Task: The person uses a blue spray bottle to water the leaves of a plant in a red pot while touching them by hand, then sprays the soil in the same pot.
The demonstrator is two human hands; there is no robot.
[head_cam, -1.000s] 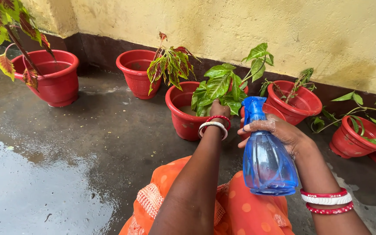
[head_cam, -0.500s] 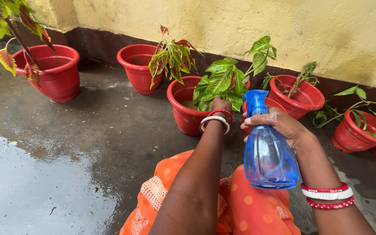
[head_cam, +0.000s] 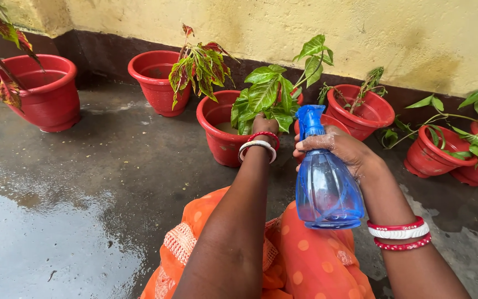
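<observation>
While the right hand (head_cam: 343, 150) wraps its fingers round the neck of a blue spray bottle (head_cam: 326, 182), forefinger side at the trigger, the left hand (head_cam: 265, 124) reaches into the green-leaved plant (head_cam: 275, 94), fingers closed among the lower leaves; exactly what they pinch can't be told. The bottle hangs upright just right of the red pot (head_cam: 221, 130) holding that plant, over an orange dotted garment (head_cam: 305, 260). Translucent plastic w/ a brighter blue spray head, it looks nearly empty, so prob. light; thin walls likely flex, and the wet-looking hand may make it slippery, so the narrow neck is the sound grip. Leaves look soft, tear-prone. More red pots stand behind and either side of that pot, along a yellow wall (head_cam: 283, 27).
</observation>
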